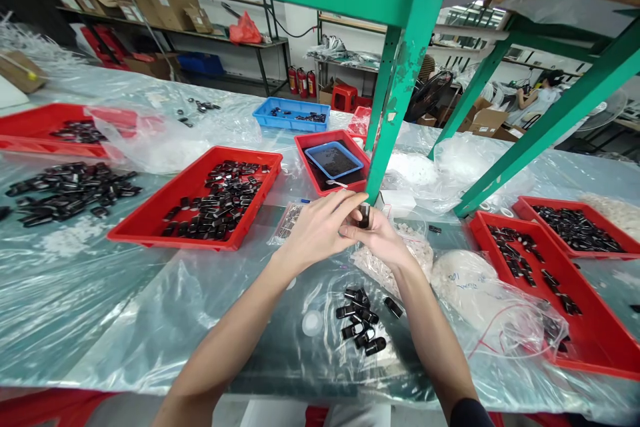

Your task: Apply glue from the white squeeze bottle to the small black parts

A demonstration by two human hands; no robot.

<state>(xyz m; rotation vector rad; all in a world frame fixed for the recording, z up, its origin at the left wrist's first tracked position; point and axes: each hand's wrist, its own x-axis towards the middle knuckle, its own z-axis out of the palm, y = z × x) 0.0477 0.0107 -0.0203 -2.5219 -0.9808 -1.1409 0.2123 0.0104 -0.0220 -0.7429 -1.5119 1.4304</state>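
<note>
Between my two hands, above the table, is a small glossy black part; its exact kind cannot be made out. My right hand grips it with thumb and curled fingers. From the left, my left hand reaches over with its fingers pressed together, pinching at the same part; the fingertips are partly hidden. Below the hands lies a loose pile of similar black parts, with a single black part just to its right. Close behind my right wrist sits a clear bag of small pale pieces.
To the left stands a red tray of black parts, with a heap of them beyond. A red tray and a plastic bag lie right. A green post rises behind my hands. A blue tray sits farther back.
</note>
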